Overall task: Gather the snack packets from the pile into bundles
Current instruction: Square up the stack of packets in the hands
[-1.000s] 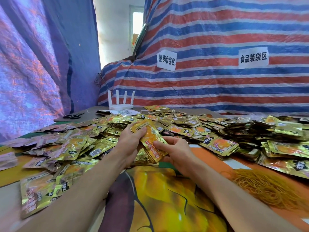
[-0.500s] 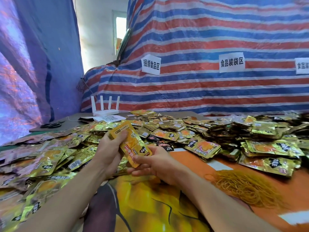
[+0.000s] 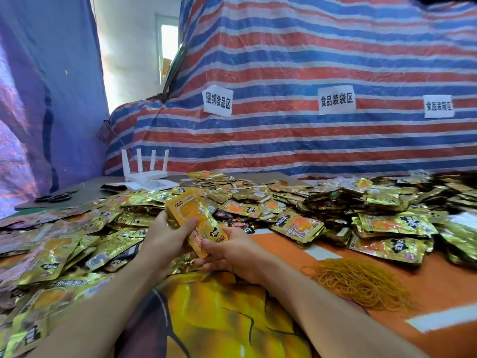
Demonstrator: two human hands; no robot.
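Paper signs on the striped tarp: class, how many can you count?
3: left sign, middle sign, right sign, all fixed along the tarp; others may sit out of view.

Tarp-hung room, daylight through one window (image 3: 169, 46).
I see a striped tarp (image 3: 322, 58) ahead bearing three paper signs (image 3: 218, 100), a blue tarp (image 3: 44, 104) at left.

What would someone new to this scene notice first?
A sprawling pile of shiny gold snack packets covers the table from left to far right. At the centre, the left hand and right hand together grip a small stack of packets. A heap of tan rubber bands lies near right, and a red-blue striped tarp fills the background.
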